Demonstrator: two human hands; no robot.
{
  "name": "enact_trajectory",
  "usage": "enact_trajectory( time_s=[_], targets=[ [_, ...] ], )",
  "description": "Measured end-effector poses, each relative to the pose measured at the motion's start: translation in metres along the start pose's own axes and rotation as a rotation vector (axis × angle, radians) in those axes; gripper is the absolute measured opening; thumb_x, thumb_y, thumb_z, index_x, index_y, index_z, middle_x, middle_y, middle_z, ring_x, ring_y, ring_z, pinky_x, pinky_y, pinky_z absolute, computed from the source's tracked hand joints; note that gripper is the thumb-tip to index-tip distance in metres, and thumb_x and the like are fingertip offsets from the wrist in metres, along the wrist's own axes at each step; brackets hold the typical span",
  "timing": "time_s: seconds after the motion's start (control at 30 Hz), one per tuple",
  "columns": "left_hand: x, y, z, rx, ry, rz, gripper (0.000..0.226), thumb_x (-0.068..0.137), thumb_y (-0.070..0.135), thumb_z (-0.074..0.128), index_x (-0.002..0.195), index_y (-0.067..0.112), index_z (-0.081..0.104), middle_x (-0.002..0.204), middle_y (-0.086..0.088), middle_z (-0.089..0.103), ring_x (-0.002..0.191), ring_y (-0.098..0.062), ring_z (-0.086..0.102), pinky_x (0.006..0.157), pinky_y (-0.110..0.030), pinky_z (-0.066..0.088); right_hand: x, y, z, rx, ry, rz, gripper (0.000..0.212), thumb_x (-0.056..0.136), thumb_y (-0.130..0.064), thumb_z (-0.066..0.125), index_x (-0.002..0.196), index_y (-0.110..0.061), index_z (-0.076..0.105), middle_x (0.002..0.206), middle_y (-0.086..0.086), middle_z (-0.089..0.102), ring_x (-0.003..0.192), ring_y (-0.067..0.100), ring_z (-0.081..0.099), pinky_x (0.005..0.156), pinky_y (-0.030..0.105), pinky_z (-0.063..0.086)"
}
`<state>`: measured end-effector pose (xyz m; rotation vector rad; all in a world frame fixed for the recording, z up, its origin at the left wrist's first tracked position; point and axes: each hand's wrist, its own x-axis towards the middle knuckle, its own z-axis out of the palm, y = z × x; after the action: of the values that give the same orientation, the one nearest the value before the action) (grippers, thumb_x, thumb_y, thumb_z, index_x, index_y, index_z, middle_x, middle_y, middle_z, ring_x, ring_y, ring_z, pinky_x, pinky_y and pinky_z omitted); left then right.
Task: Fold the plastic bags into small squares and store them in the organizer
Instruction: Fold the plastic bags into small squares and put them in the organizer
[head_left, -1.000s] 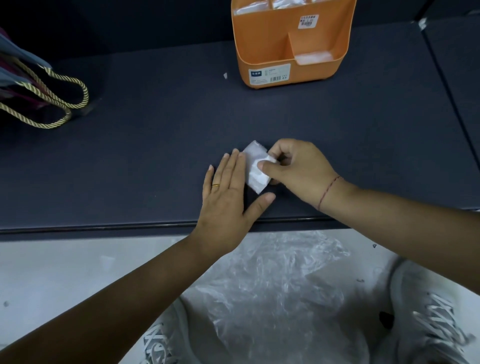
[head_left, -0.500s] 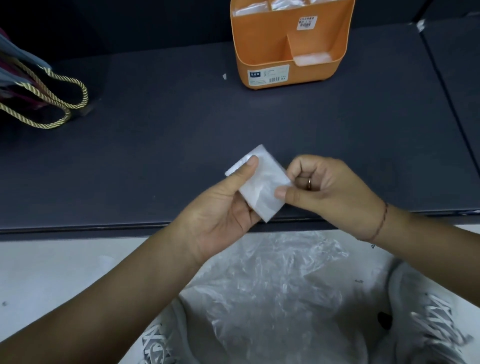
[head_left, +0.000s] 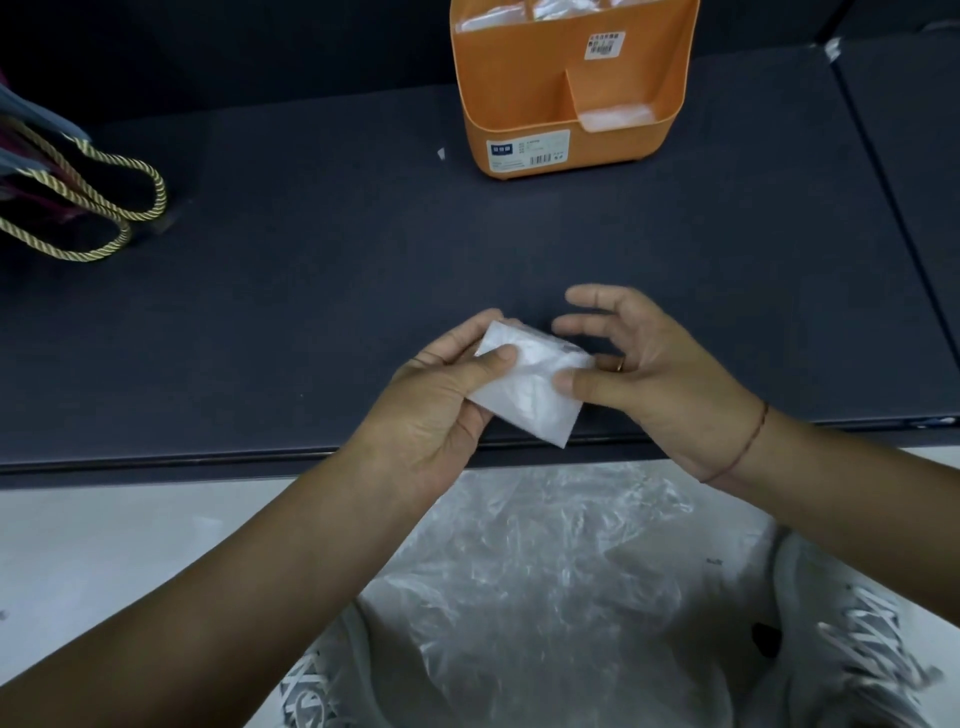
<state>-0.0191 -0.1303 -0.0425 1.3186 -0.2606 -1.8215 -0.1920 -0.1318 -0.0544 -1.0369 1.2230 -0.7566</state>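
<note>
White and folded small, the plastic bag (head_left: 530, 387) sits at centre frame, held above the near edge of the dark table (head_left: 363, 291). The left hand (head_left: 436, 400) pinches its left side, thumb on top. The right hand (head_left: 660, 384) pinches the right edge, upper fingers spread. The orange organizer (head_left: 519, 93) stands at top centre.

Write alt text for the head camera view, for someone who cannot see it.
The left hand and right hand hold a folded plastic bag above the near edge of a dark table. An orange organizer holding folded bags stands at the back; crumpled plastic lies below.
</note>
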Motion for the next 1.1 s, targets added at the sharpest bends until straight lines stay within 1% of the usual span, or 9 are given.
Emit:
enact_trajectory(
  time_s=[0.23,0.43,0.57,0.63,0.7,0.77,0.83,0.93,1.1],
  targets=[
    [-0.001,-0.001,-0.001,0.261,-0.041,-0.031,0.03,0.081,0.015,0.068,0.11,0.007,0.07,0.104,-0.008,0.075,0.096,-0.018,0.072,0.08,-0.026,0.059,0.006,-0.005,-0.003,-0.093,0.036,-0.017,0.036,0.083,0.001,0.069,0.11,-0.022,0.061,0.093,0.002,0.074,0.089,0.022,0.067,0.089,0.03,0.052],
    [0.006,-0.001,0.008,0.241,-0.013,0.03,0.015,0.084,0.014,0.07,0.098,0.009,0.073,0.097,-0.007,0.076,0.088,-0.016,0.073,0.074,-0.023,0.058,0.004,-0.01,-0.004,0.386,-0.1,0.255,0.047,0.071,-0.022,0.067,0.116,-0.008,0.066,0.109,0.009,0.072,0.102,0.021,0.069,0.083,0.03,0.058],
    [0.014,0.001,0.021,0.274,0.001,0.106,0.006,0.085,0.012,0.069,0.089,0.01,0.074,0.086,-0.005,0.076,0.078,-0.013,0.072,0.068,-0.022,0.057,0.011,-0.014,-0.017,0.484,0.04,0.3,0.032,0.069,-0.02,0.066,0.099,-0.009,0.071,0.097,0.007,0.075,0.084,0.015,0.072,0.067,0.027,0.06],
    [0.026,0.008,0.027,0.375,0.052,0.23,0.005,0.087,0.01,0.07,0.086,0.013,0.074,0.082,-0.001,0.076,0.075,-0.01,0.069,0.07,-0.019,0.055,0.017,-0.018,-0.03,0.464,0.159,0.275,0.027,0.071,-0.019,0.067,0.096,-0.009,0.071,0.092,0.005,0.075,0.08,0.014,0.072,0.065,0.026,0.06],
    [0.045,0.02,0.031,0.617,0.114,0.522,0.009,0.089,0.011,0.07,0.086,0.019,0.074,0.083,0.007,0.074,0.078,-0.001,0.066,0.074,-0.013,0.05,0.021,-0.021,-0.044,0.435,0.271,0.256,0.013,0.08,-0.015,0.067,0.091,-0.01,0.07,0.082,0.002,0.075,0.073,0.012,0.071,0.06,0.024,0.059],
    [0.068,0.038,0.036,0.963,0.125,0.894,0.011,0.094,0.017,0.065,0.101,0.018,0.073,0.104,0.01,0.07,0.097,0.003,0.061,0.088,-0.008,0.042,0.022,-0.022,-0.058,0.411,0.356,0.247,0.004,0.086,-0.012,0.065,0.087,-0.011,0.068,0.075,-0.001,0.074,0.067,0.01,0.07,0.056,0.022,0.057],
    [0.094,0.054,0.041,1.282,0.103,1.121,0.032,0.097,0.027,0.057,0.126,0.013,0.064,0.13,0.001,0.061,0.124,-0.011,0.05,0.108,-0.021,0.033,0.021,-0.02,-0.066,0.401,0.399,0.254,0.002,0.087,-0.012,0.065,0.086,-0.011,0.067,0.072,-0.002,0.073,0.063,0.009,0.069,0.053,0.021,0.056],
    [0.125,0.069,0.049,1.48,0.107,1.134,0.042,0.1,0.029,0.051,0.136,0.008,0.056,0.139,-0.01,0.056,0.136,-0.027,0.043,0.115,-0.039,0.025,0.016,-0.012,-0.07,0.387,0.405,0.282,0.003,0.086,-0.012,0.066,0.085,-0.011,0.068,0.073,0.0,0.073,0.062,0.009,0.069,0.051,0.021,0.054],
    [0.135,0.069,0.047,1.372,0.144,1.226,0.03,0.095,0.029,0.057,0.115,0.012,0.072,0.107,-0.004,0.072,0.105,-0.025,0.06,0.103,-0.049,0.041,0.011,-0.005,-0.068,0.358,0.381,0.304,0.005,0.086,-0.013,0.067,0.089,-0.01,0.07,0.078,0.001,0.073,0.065,0.01,0.069,0.051,0.02,0.054]
  ],
)
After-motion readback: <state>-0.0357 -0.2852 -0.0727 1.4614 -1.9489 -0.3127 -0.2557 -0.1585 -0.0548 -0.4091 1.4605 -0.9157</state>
